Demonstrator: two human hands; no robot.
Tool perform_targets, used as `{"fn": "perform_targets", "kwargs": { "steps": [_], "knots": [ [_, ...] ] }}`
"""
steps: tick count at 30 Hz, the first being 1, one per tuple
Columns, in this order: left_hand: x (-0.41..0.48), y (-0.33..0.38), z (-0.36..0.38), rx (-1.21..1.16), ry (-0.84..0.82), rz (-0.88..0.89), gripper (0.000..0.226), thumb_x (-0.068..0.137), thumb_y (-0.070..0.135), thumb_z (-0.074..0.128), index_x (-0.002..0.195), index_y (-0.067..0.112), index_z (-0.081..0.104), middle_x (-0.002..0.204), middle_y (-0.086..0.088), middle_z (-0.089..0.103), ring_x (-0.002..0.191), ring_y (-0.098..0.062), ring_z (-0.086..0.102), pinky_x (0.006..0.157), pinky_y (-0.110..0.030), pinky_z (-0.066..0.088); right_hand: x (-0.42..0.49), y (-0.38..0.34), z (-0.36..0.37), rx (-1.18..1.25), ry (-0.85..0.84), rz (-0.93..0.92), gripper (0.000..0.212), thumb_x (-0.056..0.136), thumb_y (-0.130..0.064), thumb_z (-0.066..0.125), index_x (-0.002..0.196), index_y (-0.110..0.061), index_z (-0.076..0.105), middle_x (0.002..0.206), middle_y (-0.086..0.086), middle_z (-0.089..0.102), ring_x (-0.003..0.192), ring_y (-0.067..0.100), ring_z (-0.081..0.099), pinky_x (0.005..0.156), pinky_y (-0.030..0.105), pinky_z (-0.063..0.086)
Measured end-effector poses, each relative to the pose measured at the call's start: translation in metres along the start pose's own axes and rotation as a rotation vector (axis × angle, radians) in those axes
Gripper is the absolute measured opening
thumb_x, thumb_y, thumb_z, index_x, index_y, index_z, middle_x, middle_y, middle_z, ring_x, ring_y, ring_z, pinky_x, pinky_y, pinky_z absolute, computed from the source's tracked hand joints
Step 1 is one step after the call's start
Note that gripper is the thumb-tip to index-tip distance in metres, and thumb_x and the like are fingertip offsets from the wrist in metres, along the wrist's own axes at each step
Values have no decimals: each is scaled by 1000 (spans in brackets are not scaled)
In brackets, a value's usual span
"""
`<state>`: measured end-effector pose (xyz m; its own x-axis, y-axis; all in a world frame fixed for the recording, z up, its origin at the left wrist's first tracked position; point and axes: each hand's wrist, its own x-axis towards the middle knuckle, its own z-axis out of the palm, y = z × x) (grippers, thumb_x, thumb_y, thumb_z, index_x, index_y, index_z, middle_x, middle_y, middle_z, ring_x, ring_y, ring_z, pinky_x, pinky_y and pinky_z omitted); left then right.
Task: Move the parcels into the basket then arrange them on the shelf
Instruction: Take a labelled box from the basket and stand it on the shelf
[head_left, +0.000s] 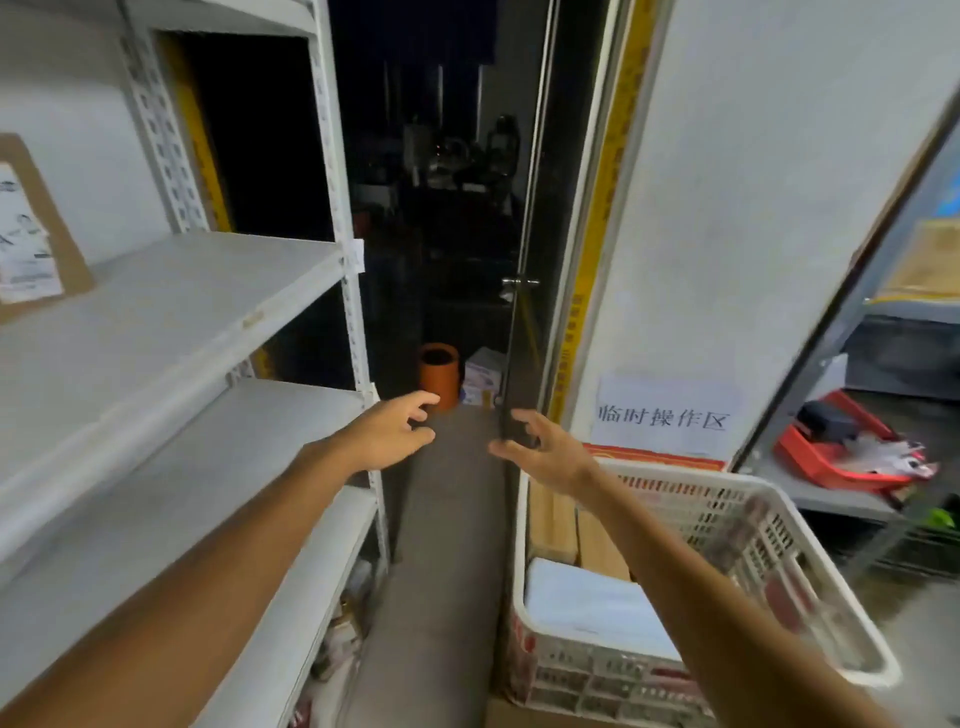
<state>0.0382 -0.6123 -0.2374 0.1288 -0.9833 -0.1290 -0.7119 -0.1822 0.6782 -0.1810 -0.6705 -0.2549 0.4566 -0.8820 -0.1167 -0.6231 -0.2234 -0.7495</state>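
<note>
A white slatted basket (737, 499) stands at the lower right. Inside it lie a white parcel (587, 608) and two brown cardboard parcels (553, 525). A white metal shelf unit (171, 306) fills the left side, and one brown parcel with a white label (31, 234) leans at the far left of its upper board. My left hand (395, 431) and my right hand (540, 447) are stretched out in front of me over the floor between shelf and basket. Both have loosely spread fingers and hold nothing.
A dark glass door (514, 280) with a metal handle is straight ahead. An orange bin (439, 371) and a small white box (483, 376) stand at its foot. At the right, a grey rack holds a red tray (826, 452). A paper sign (665, 415) hangs on the wall.
</note>
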Motion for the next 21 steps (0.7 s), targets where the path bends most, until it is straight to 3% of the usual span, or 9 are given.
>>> {"fn": "perform_targets", "kwargs": {
  "steps": [4,8,11,13,16,18,21],
  "knots": [
    [56,22,71,51,-161,44,53,95,22,54,144,30,35,145,-4,45,127,-22,48,100,-34,43,1,76,-26,-13,73,112,64,90,-52,59,144,-24,39,137,7,51,120,26,54,94,35,48],
    [103,41,144,112,-281,66,54,94,21,56,144,28,36,145,-5,45,128,-23,48,101,-37,43,11,150,-45,41,57,179,54,85,-55,60,131,-27,51,123,3,60,109,20,59,95,42,52],
    [134,56,189,155,-347,103,52,95,16,54,143,23,38,141,-7,48,123,-25,52,99,-36,44,26,203,-55,75,49,204,74,71,-71,52,130,-27,53,132,3,57,117,21,55,103,49,45],
    [154,62,216,176,-383,88,52,95,14,52,144,21,37,142,-8,47,122,-25,52,99,-34,43,39,237,-61,96,32,224,79,66,-71,49,128,-23,56,136,4,55,129,24,46,110,51,37],
    [182,68,253,203,-453,85,50,95,11,53,142,17,38,149,-7,37,130,-24,45,102,-28,37,45,269,-81,106,32,289,65,80,-58,60,131,-19,56,141,5,50,133,24,42,113,46,35],
    [201,71,275,164,-467,76,47,94,10,54,137,23,42,147,-8,40,128,-22,46,102,-29,39,49,292,-94,138,2,349,58,91,-41,63,139,-12,48,146,9,43,134,26,41,110,36,34],
    [223,72,306,171,-500,62,48,94,11,55,139,20,43,142,-4,47,121,-15,48,96,-23,39,60,335,-101,158,-29,452,62,94,-41,59,144,-10,41,147,14,44,130,28,46,103,36,40]
  ]
}}
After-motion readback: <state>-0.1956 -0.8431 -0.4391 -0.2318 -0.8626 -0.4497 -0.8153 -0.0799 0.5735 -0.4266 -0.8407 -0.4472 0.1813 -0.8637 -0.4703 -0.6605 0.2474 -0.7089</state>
